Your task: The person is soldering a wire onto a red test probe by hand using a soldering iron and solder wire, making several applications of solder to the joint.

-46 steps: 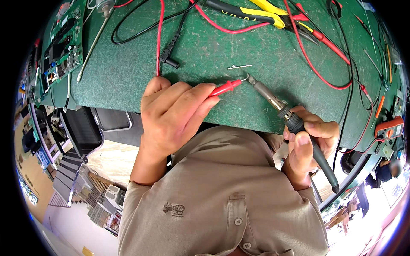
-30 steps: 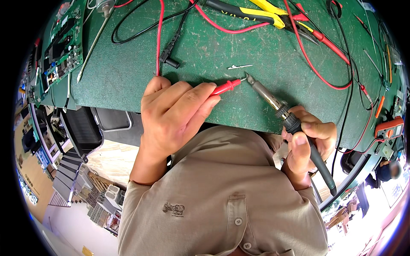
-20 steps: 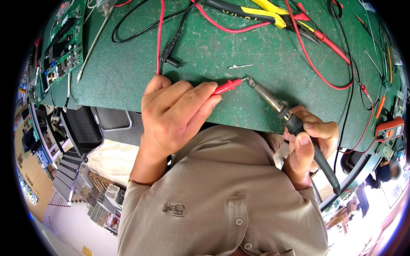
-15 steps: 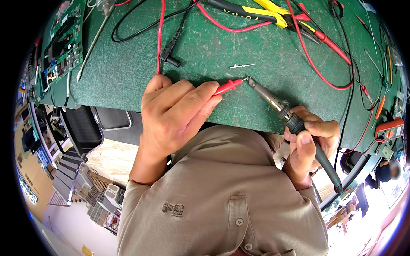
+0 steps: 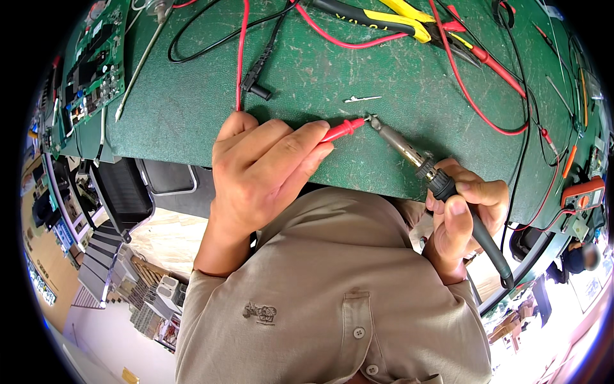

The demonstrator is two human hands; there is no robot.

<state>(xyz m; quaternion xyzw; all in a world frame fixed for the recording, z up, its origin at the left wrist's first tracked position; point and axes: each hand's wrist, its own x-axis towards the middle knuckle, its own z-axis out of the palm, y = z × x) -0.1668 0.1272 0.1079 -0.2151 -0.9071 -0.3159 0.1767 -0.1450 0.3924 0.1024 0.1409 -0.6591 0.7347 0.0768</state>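
Between the fingers of my left hand (image 5: 262, 169) is a red test probe (image 5: 342, 130), its metal end pointing right. A red lead (image 5: 240, 64) runs away from the back of that hand. My right hand (image 5: 470, 208) grips a soldering iron (image 5: 441, 185) by its dark handle. The iron's tip meets, or nearly meets, the probe's metal end above the green mat (image 5: 307, 83); exact contact is too small to tell. Just beyond the tips lies a thin silvery metal piece (image 5: 362, 99). A black angled plug (image 5: 257, 89) rests beyond my left hand.
Yellow-and-black pliers (image 5: 409, 29) lie at the far side among red and black leads. A green circuit board (image 5: 96, 70) is at the far left. To the right sits an orange multimeter (image 5: 583, 194), near a red probe (image 5: 499, 69). A person (image 5: 575, 259) is in the right background.
Almost nothing differs. Both hands keep their hold, and the probe and iron tips stay together with only a very slight shift.
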